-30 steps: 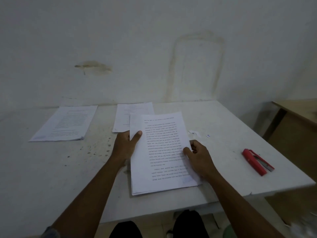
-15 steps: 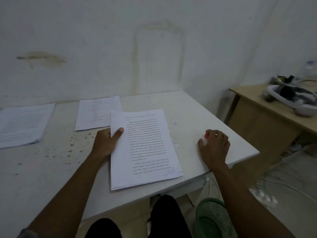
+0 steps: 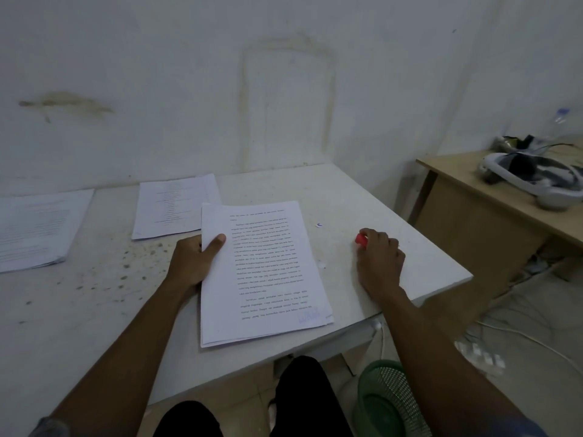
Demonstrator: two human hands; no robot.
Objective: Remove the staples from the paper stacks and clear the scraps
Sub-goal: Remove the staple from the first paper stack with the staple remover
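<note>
Stained white wall backs your white worktop [image 3: 362, 197]. Your left hand [image 3: 192, 263] grips the near paper stack [image 3: 265, 272] at its left edge, thumb on the top page. Your right hand [image 3: 380, 263] is closed over the red staple remover [image 3: 360, 240] near the worktop's right edge. Two more paper stacks [image 3: 176, 209] lie farther left. A small scrap [image 3: 319, 225] sits beyond the near stack. A green basket [image 3: 388, 402] stands on the floor below.

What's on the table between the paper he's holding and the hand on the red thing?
Mostly bare table, head view shows; only a tiny scrap lies farther back.
</note>
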